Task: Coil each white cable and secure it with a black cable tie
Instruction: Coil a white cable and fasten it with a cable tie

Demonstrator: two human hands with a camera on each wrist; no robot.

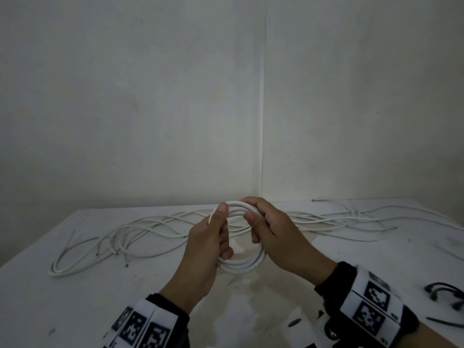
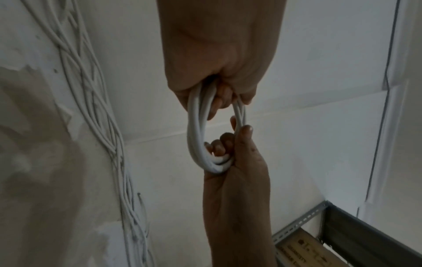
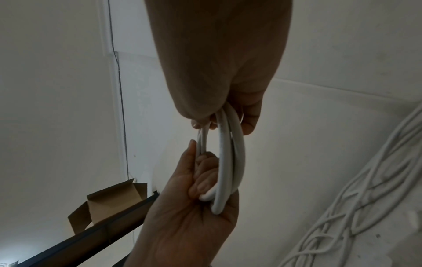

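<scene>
At center frame, just above the counter (image 1: 326, 259), the left hand (image 1: 211, 244) and right hand (image 1: 273, 234) each grip opposite sides of the coil (image 1: 241, 268), keeping its loops bunched for a tie (image 1: 443, 292), lying unused at lower right.

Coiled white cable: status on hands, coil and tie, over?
Left hand and right hand both grip the coiled white cable, held above the table. No tie on it yet. Black cable ties lie right; loose white cables behind.
</scene>
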